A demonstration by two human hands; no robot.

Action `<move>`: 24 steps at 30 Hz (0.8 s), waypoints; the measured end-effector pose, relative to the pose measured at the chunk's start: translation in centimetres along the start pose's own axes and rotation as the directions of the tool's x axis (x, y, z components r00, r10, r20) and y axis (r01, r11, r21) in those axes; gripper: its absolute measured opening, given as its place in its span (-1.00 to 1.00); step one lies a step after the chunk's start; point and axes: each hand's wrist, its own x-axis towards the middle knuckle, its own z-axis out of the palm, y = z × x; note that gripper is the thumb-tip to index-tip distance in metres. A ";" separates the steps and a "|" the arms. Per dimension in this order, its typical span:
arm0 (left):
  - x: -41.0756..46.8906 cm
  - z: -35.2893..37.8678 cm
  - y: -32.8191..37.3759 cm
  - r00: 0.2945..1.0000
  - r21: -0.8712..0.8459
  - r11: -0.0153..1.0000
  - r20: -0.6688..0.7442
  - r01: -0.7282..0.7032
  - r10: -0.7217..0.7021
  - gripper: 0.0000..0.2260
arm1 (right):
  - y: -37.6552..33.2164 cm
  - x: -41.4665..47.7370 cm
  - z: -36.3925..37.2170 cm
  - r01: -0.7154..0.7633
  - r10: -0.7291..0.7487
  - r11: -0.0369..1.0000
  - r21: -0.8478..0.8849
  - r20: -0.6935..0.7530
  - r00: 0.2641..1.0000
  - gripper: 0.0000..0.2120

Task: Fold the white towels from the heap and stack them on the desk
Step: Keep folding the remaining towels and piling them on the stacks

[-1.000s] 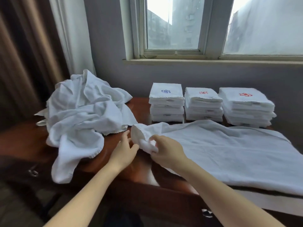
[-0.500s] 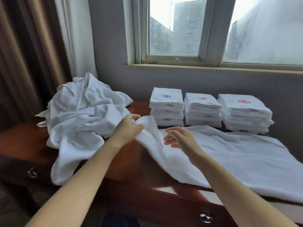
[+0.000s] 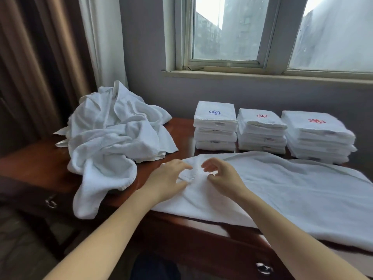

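Note:
A white towel point(image 3: 292, 195) lies spread across the right half of the brown desk point(image 3: 36, 164), its near edge hanging over the front. My left hand point(image 3: 168, 179) rests on the towel's left end with the fingers fairly straight. My right hand point(image 3: 223, 176) is just beside it, fingers loosely curled above the cloth and thumb touching it. A small crease of towel sits between the two hands. The crumpled heap of white towels point(image 3: 113, 138) is piled on the desk's left part, with one end drooping over the front edge.
Three stacks of folded white towels stand at the back under the window: a blue-emblem stack point(image 3: 215, 126), a red-emblem stack point(image 3: 261, 132) and a wider red-emblem stack point(image 3: 316, 138). Curtains point(image 3: 40, 67) hang at the left. Drawer handles point(image 3: 263, 268) face me below the desk front.
The towel's left end, bunched in both hands a second ago, was carried toward the heap by my left hand and now lies flatter. Both hands have come together on it.

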 end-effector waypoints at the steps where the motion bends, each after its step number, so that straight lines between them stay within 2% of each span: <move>1: 0.5 0.6 0.4 1.000 -0.004 1.000 0.001 -0.006 0.006 -0.58 | 0.5 0.1 -0.4 -0.009 0.009 1.000 -0.022 -0.021 1.000 -0.59; 4: 2.1 2.2 1.3 1.000 0.021 1.000 -0.004 0.009 -0.009 -0.61 | 1.8 0.6 -1.5 -0.037 0.033 0.996 -0.087 -0.055 0.998 -0.59; 6: 2.8 2.8 1.4 0.999 0.012 1.000 -0.051 0.017 -0.017 -0.72 | 2.7 1.1 -2.2 -0.033 0.027 0.991 -0.131 -0.051 0.998 -0.59; 10: 3.5 2.7 0.5 0.990 0.058 0.998 -0.142 0.032 -0.023 -0.75 | 3.7 2.3 -2.7 0.005 0.001 0.976 -0.217 0.030 1.000 -0.54; 14: 4.0 2.4 0.0 0.995 0.124 0.992 -0.099 0.007 0.005 -0.74 | 3.8 3.7 -2.2 0.042 -0.022 0.950 -0.308 0.067 0.998 -0.52; 19: 4.7 2.3 -0.4 0.992 0.054 0.998 -0.121 0.035 -0.028 -0.87 | 4.1 5.2 -2.2 0.053 -0.018 0.906 -0.419 0.088 0.996 -0.52; 24: 5.0 2.9 -1.0 0.990 0.070 0.998 -0.144 0.007 0.004 -0.90 | 4.8 5.5 -2.1 0.075 -0.046 0.907 -0.415 0.080 0.996 -0.59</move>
